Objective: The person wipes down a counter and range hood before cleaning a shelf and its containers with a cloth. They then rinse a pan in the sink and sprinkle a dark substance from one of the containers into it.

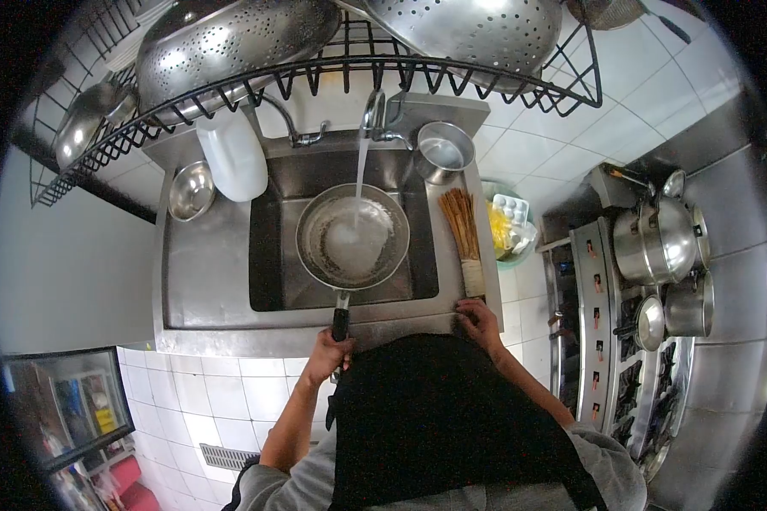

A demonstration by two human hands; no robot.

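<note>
My left hand is wrapped round the black handle of a frying pan. The pan is held over the sink basin, and water runs from the faucet into it. Cloudy water and brownish residue show inside the pan. At the counter's front edge, my right hand rests with loosely bent fingers, holding nothing. Its fingertips are right at the handle end of a bundled-stick brush, which lies along the right side of the sink.
A metal pot stands at the back right, a steel bowl and white jug at the back left. Overhead hangs a black wire rack with colanders. A bin and stove with pots are to the right.
</note>
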